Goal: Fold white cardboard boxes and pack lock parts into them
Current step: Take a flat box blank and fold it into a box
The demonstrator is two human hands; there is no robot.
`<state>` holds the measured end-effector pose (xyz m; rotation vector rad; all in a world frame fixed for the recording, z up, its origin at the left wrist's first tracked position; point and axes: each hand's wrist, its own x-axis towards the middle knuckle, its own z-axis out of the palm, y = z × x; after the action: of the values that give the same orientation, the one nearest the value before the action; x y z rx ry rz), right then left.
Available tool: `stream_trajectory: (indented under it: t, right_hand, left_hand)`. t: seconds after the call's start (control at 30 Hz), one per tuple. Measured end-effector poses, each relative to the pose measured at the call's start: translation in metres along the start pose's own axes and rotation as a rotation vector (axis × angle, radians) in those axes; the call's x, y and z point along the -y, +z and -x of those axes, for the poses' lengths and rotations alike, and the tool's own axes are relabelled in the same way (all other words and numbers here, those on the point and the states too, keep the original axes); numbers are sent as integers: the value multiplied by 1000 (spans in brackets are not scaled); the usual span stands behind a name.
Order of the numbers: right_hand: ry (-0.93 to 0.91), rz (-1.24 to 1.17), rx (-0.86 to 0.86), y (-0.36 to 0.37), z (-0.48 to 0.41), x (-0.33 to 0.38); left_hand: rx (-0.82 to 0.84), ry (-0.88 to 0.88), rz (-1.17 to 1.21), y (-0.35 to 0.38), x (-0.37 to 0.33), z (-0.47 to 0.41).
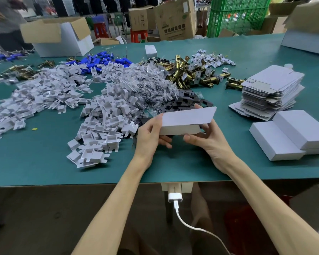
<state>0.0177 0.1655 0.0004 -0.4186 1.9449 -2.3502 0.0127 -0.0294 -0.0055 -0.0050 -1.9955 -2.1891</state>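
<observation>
The fingers [164, 141] of the left hand [148, 134] curl under the left end of a white cardboard box [187, 119], and the right hand [212, 142] grips its right end. The box is held over the green table [44, 162], lid flap raised, beside a pile of white plastic parts [107, 115]. Finished folded boxes [291, 133] lie at the right.

I am working in a packing workshop. Loose heaps of white plastic parts [103, 115], brass latches [184, 74] and blue pieces [103, 60] are lying all over the green counter [44, 162]. Flat box blanks [271, 87] are sitting stacked at its right end, and brown cartons [175, 19] and a green crate [238, 15] are standing behind it.
</observation>
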Motion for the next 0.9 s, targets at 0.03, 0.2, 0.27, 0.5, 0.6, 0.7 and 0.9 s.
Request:
stream_trajectory:
  t: [0.03,0.2,0.27,0.5,0.6,0.7,0.9]
  right_hand:
    - [-4,-11,7,0,0,0]
    - [-45,-87,-53,0,2,1]
    - [-43,-109,-81,-2,2,0]
    - [-40,4,-129,0,1,-4]
    - [-47,7,-170,2,1,-3]
    - [-24,112,-119,6,1,-3]
    - [-33,173,-55,7,1,-3]
  left_hand:
    - [27,3,-20,0,0,1]
    - [141,-6,-125,3,0,2]
    - [192,1,-165,4,1,4]
    - [182,-12,-159,3,2,3]
    - [189,44,-185,3,1,3]
    - [201,86,-145,2,0,4]
    - [198,158,-21,2,-1,5]
